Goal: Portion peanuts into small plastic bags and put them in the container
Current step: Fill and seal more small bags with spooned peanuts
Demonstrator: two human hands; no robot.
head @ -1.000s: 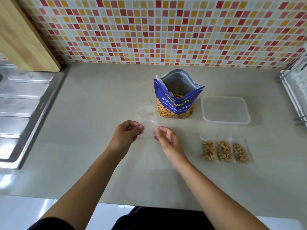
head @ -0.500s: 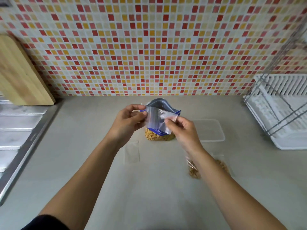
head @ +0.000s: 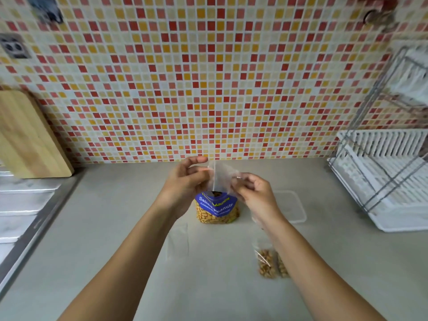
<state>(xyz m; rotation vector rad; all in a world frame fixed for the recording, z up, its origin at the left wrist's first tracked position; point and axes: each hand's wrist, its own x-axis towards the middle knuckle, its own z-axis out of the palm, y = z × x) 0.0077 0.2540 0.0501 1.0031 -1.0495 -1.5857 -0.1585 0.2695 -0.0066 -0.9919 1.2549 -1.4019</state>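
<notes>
- Up in the head view, both hands hold one small clear bag (head: pixel 221 176) in the air, above the counter (head: pixel 111 239).
- The left hand (head: pixel 185 184) pinches the left edge of the small clear bag with its thumb and curled fingers.
- The right hand (head: pixel 256 195) pinches the right side of the same bag, fingers curled in.
- The hands are close together, with only the little bag between them.
- The small clear bag looks empty, but it is a bit blurry.
- Just under the hands stands the big blue peanut bag (head: pixel 216 210), open at the top. You can see peanuts through its lower part.
- The clear container (head: pixel 295 210) sits on the counter just right of the peanut bag, partly behind the right hand.
- Filled little bags of peanuts (head: pixel 268 262) lie flat on the counter under the right arm, nearer to the person than the container.
- One more flat clear bag (head: pixel 178 242) lies on the counter beside the left arm, in front of the peanut bag.
- A wooden cutting board (head: pixel 25 140) leans on the tiled wall (head: pixel 208 89) at the far left, above the metal sink side (head: pixel 20 205).
- A white dish rack (head: pixel 382 179) stands at the far right.
</notes>
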